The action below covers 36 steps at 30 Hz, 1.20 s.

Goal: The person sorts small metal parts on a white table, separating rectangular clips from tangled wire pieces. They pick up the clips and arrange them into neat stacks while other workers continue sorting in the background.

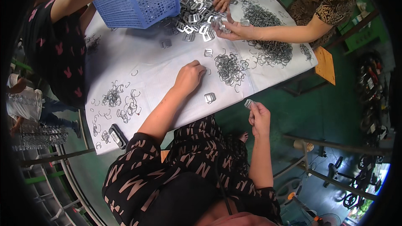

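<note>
My right hand point(259, 119) is raised beside the table's near edge, its fingers pinching a small silver metal buckle point(248, 103). My left hand point(190, 77) rests on the white tabletop point(155, 75) with its fingers curled together. What they hold, if anything, is hidden; a thin curved wire lies at the fingertips. Just right of that hand is a heap of bent grey wire hooks point(228, 68). One loose buckle point(210, 97) lies near the table edge between my hands, and another buckle point(208, 52) lies farther off.
A blue plastic basket point(142, 6) stands at the far left beside a large pile of buckles point(194, 8). Co-workers' hands point(234, 29) reach over that pile. More wire hooks point(268, 33) spread at the right. A black box-like object point(118, 136) sits at the near left corner.
</note>
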{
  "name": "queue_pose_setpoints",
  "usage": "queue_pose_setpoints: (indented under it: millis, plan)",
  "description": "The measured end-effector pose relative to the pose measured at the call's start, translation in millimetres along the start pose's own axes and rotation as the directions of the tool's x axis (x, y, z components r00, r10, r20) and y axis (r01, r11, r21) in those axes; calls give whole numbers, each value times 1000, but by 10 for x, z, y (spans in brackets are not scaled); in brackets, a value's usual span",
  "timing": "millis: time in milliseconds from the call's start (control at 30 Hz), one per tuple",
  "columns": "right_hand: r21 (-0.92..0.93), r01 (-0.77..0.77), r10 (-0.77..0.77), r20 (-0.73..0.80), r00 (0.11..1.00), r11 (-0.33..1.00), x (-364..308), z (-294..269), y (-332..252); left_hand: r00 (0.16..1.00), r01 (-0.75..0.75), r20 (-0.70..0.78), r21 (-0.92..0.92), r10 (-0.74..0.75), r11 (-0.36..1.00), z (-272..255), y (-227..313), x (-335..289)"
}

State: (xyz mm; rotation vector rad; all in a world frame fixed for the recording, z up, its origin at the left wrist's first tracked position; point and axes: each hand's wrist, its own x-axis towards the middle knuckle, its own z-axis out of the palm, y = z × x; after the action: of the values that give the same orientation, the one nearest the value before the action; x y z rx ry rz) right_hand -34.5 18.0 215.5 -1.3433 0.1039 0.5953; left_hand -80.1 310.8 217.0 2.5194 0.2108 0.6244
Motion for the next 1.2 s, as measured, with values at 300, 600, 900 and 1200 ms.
queue_pose_setpoints:
  millis: [300,600,900,1200]
  plan:
    - [-129,61,-53,65,996,990,29,244,-95,846,-475,475,462,243,749,41,83,412]
    - [-133,126,-102,173,980,983,74,453,-161,910,234,415,-552,21,800,-205,319,176]
    - [-582,354,-257,245,935,732,50,846,-204,971,-198,21,-488,238,850,-219,532,-225]
    - [-611,427,-216,390,895,667,81,969,-126,987,124,159,-818,13,561,-129,351,-445]
